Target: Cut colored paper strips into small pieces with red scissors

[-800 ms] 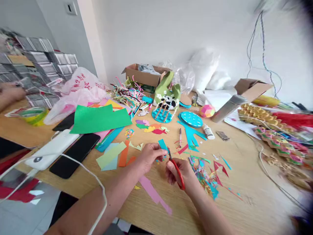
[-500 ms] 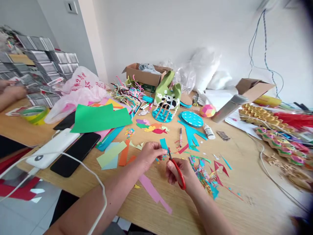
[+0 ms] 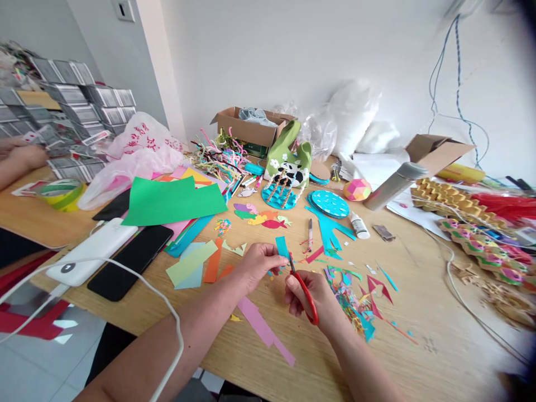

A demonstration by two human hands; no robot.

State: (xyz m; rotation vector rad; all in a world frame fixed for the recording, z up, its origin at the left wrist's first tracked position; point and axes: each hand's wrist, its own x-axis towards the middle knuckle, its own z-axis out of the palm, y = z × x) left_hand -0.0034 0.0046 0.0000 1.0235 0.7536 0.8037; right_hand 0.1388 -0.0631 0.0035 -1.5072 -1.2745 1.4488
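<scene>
Between its thumb and fingers, my left hand [image 3: 262,265] pinches a small blue paper piece [image 3: 282,246]. My right hand [image 3: 307,296] grips red-handled scissors [image 3: 309,301], whose blades point up and left and meet the paper's lower right edge. Behind my hands lie several coloured paper fish [image 3: 274,224]. A purple paper strip [image 3: 257,324] is below my left hand. Tangled paper scraps [image 3: 347,301] lie right of the scissors. Light green paper [image 3: 192,263] and an orange strip [image 3: 213,261] are left of my left hand.
Green sheets [image 3: 176,201], a black phone [image 3: 129,262] and a white power bank [image 3: 92,251] sit at left, with a white cable crossing my left forearm. A grey bottle [image 3: 396,186] and egg cartons [image 3: 456,206] stand right. Another person's hands [image 3: 23,156] are at far left.
The view has shifted very slightly. My hands, the blue paper and the scissors keep nearly the same positions, while the other person's hands have moved a little.
</scene>
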